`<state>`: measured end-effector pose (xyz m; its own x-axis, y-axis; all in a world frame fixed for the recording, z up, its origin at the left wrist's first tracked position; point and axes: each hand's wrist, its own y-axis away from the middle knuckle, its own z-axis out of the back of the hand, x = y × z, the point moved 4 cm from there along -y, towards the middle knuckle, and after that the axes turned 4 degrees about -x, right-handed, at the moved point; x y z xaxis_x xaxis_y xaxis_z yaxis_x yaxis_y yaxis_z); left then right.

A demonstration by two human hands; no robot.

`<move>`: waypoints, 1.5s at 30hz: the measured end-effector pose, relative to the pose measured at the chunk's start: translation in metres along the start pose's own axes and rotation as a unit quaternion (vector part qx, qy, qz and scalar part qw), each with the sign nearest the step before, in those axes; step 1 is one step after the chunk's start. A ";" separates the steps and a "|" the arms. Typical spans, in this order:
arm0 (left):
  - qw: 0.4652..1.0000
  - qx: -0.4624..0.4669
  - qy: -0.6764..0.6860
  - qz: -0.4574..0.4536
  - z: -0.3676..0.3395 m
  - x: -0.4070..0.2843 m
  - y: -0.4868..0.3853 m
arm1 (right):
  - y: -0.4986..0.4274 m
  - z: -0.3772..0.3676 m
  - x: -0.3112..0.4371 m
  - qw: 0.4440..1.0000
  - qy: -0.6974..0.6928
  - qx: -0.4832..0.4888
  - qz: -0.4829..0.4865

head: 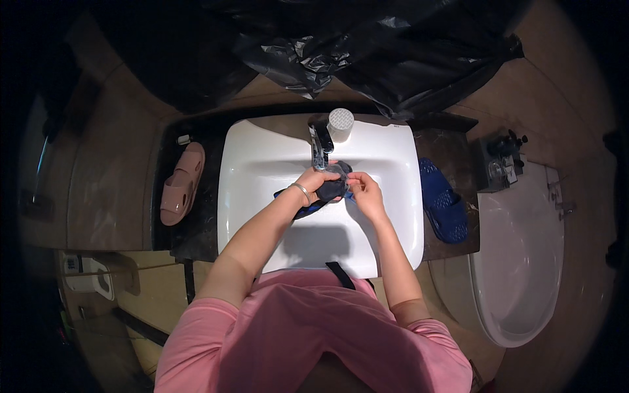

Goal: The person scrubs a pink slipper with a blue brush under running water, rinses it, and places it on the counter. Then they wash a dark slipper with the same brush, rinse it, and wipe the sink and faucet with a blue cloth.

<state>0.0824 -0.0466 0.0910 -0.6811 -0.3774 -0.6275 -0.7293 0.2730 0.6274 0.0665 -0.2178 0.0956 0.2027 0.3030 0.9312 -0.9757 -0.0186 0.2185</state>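
Note:
My left hand (313,185), with a silvery bangle at its wrist, grips a dark item (332,189) under the faucet (319,147). Blue patches and a dark edge show below that hand; it looks like footwear, though its exact kind is hard to tell. At the item's right side, the bent fingers of my right hand (366,193) pinch its edge. Both hands are over the white washbasin (245,216). Clear water seems to run over the dark item just below the spout. My fingers hide part of the item.
A pink slide sandal (183,184) lies on the dark counter at left, a blue one (443,201) at right. Behind the faucet stands a white patterned cup (341,125). Black plastic sheeting (314,54) hangs beyond the basin. A bathtub (523,265) and a bottle holder (496,162) are farther right.

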 end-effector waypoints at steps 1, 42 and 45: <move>1.000 -0.001 -0.002 -0.005 0.000 -0.002 -0.001 | 0.000 0.004 -0.005 0.990 0.134 -0.022 0.045; 0.997 -0.039 0.070 -0.014 0.018 0.011 -0.007 | -0.039 0.057 0.028 0.994 0.062 -0.087 0.035; 0.997 -0.033 0.069 -0.021 0.019 0.009 -0.005 | -0.064 0.050 0.034 0.990 0.082 -0.087 0.071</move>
<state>0.0790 -0.0350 0.0734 -0.6305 -0.5073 -0.5874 -0.7483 0.1964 0.6336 0.1400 -0.2542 0.1280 0.0599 0.4593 0.8863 -0.9959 0.0884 0.0215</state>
